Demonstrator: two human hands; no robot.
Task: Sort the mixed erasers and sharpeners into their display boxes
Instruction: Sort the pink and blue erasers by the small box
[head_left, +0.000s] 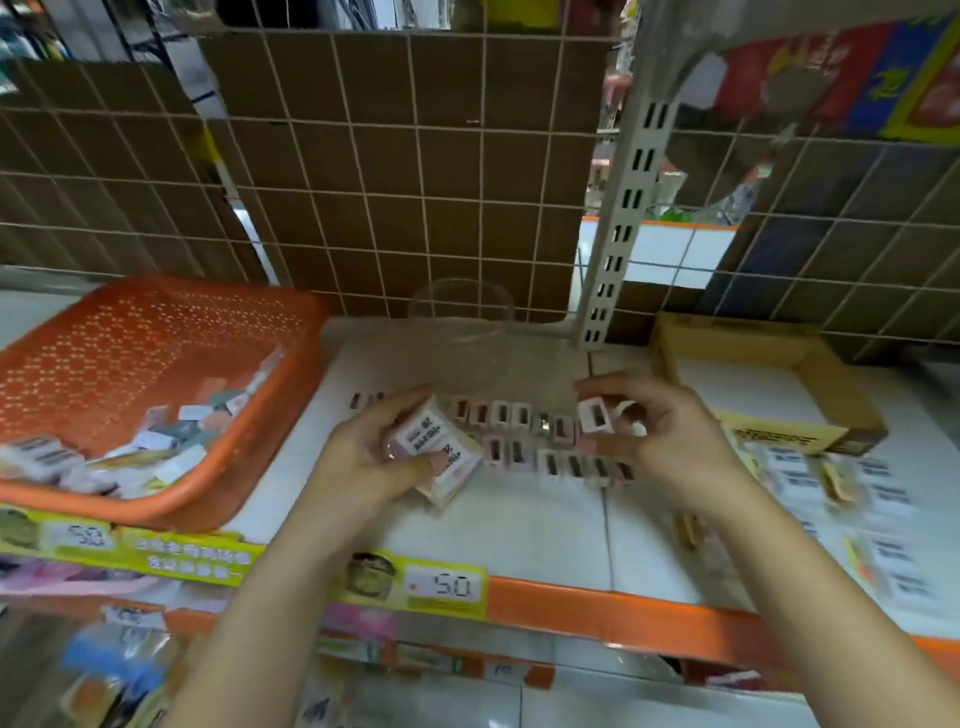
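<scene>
My left hand (363, 457) grips a small stack of white-wrapped erasers (439, 452) over the white shelf. My right hand (660, 431) pinches one small white sharpener (594, 414) just above rows of white and pink sharpeners (535, 441) standing on the shelf. An orange basket (171, 499) at the left, tilted, holds several mixed erasers and sharpeners (145, 447). A shallow cardboard display box (831, 384) sits at the right, its inside bare. In front of it lie several labelled erasers (878, 499).
A clear plastic container (462, 332) stands behind the sharpener rows. A wire grid with brown cardboard (405, 171) backs the shelf, and a slotted metal upright (623, 208) rises at centre right. Price tags (447, 584) line the orange shelf edge (623, 608).
</scene>
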